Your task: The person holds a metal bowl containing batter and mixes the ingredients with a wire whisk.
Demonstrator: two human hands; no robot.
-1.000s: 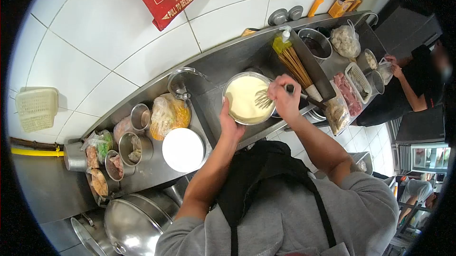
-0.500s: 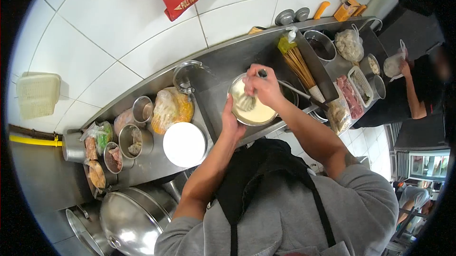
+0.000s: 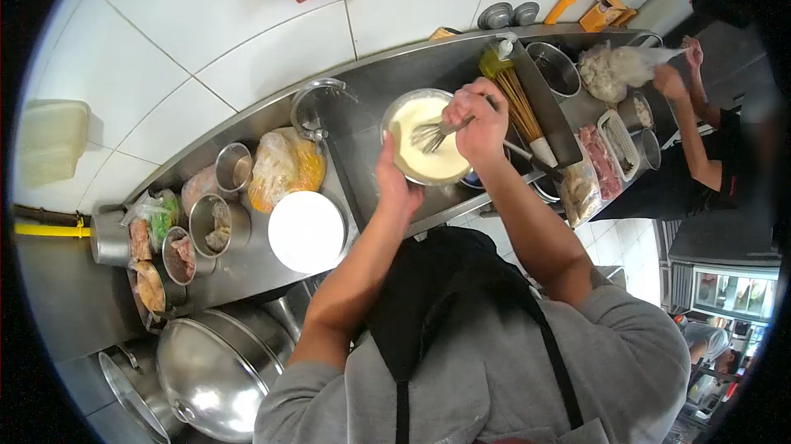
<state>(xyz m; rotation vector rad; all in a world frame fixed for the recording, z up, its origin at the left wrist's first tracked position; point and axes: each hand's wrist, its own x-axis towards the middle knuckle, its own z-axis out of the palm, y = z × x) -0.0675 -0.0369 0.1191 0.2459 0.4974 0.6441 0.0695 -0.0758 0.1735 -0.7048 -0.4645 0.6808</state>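
Note:
My left hand (image 3: 399, 180) grips the near left side of a round metal bowl (image 3: 441, 180), its thumb up along the rim. Pale cream-coloured liquid batter (image 3: 422, 110) lies inside the bowl. Wrapped round the handle of a wire whisk (image 3: 428, 138) is my right hand (image 3: 481, 124), above the bowl's right side. The whisk's wire end dips into the batter, slanting to the left. The bowl is held tilted over a steel sink (image 3: 375, 168), and what supports it underneath is hidden.
Left of the sink are a white round lid or plate (image 3: 306, 232), bagged yellow food (image 3: 288, 170) and several metal pots. A bundle of wooden skewers (image 3: 519, 102) stands at the sink's right, near raw meat (image 3: 601, 162). Another person's hands (image 3: 677, 81) handle a plastic bag.
The whisk has swung within the batter, and my right hand has shifted slightly right. The bowl sits a little higher and farther left in view. The other person's bag has moved left.

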